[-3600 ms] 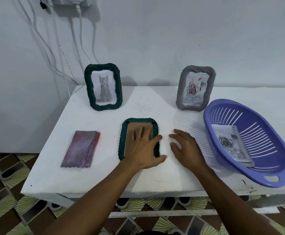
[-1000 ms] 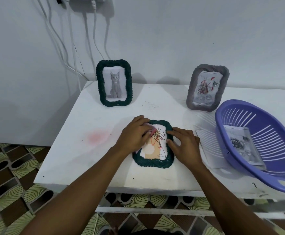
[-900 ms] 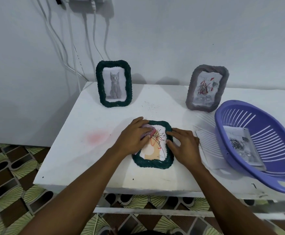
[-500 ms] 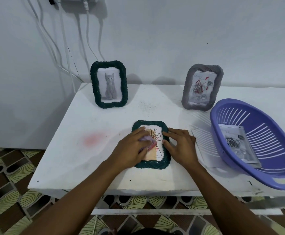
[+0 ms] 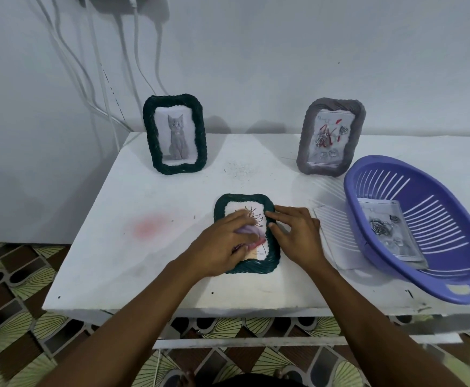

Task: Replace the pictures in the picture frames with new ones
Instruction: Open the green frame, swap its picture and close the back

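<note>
Cloth (image 5: 246,230) has left the bench (image 5: 144,261) since the earliest frame, and the green frame (image 5: 252,268) is now face up, flat at lower centre. Left hand (image 5: 220,247) grip clamped on cloth, pressing it on the picture. Right hand (image 5: 298,236) grip apart, fingertips on the frame's right edge. Basket (image 5: 437,277) holding a photo (image 5: 387,230) at right. Cat frame (image 5: 173,134) and grey frame (image 5: 330,136) upright at the back.

White table (image 5: 102,261): cat frame (image 5: 174,134) standing far left, grey frame (image 5: 331,136) far right, green frame (image 5: 243,197) flat near centre, purple basket (image 5: 446,224) right.

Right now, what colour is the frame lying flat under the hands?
Dark green frame, rope-like weave; clearest in the head view.
</note>
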`<state>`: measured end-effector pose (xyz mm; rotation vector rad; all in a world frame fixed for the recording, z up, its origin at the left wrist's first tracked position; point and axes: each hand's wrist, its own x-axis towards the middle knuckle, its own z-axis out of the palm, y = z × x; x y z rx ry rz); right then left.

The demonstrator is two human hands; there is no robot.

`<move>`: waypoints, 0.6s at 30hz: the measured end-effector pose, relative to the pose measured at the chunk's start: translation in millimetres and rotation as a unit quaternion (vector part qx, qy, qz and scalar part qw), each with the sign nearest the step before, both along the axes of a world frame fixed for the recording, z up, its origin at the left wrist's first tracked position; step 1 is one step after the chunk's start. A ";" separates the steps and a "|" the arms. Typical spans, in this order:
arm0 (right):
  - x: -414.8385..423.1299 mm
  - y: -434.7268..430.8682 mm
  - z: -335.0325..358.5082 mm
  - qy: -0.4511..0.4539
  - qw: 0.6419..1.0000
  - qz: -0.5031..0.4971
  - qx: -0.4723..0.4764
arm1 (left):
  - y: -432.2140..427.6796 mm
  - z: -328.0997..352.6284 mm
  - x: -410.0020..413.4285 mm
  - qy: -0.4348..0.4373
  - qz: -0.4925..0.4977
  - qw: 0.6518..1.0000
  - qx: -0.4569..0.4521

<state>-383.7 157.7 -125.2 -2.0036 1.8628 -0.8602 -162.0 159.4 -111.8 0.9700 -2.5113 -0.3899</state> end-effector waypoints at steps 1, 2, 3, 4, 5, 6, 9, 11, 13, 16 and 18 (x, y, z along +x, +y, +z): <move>-0.2 -0.3 0.5 0.000 1.000 0.002 0.001 | 2.8 -0.7 0.6 -0.001 -0.015 1.000 0.000; -0.5 -0.5 0.7 0.000 1.000 0.004 0.003 | 5.6 -1.3 1.6 -0.001 -0.026 1.000 0.002; -0.7 -0.7 1.1 0.001 1.000 0.005 0.004 | 7.3 -1.5 2.8 0.000 -0.033 0.999 0.003; -1.0 -0.9 1.2 0.002 1.000 0.005 0.004 | 7.8 -1.5 3.4 0.001 -0.035 0.999 0.002; -0.9 -0.5 1.0 0.003 1.000 0.006 0.003 | 7.8 -1.2 3.5 -0.001 -0.033 0.999 0.002; -0.7 0.0 0.8 0.003 1.000 0.006 0.003 | 6.9 -0.5 2.4 -0.003 -0.027 1.000 0.001; -0.6 0.3 -0.6 0.000 1.000 0.006 0.002 | -3.4 0.3 -5.0 -0.008 0.012 1.000 -0.017; -0.8 0.6 -0.9 -0.002 1.000 0.006 -0.001 | -13.6 1.9 -12.3 -0.005 0.057 0.998 -0.013; -0.4 0.7 -0.3 -0.005 1.000 0.005 -0.004 | -23.5 5.1 -20.7 -0.003 0.090 0.996 -0.012; 0.6 1.0 0.4 -0.017 1.000 0.000 -0.010 | -30.0 7.5 -29.3 0.015 0.102 0.994 -0.020; 0.6 0.5 0.8 -0.026 1.000 -0.005 -0.013 | -27.3 6.2 -28.2 0.016 0.098 0.995 -0.022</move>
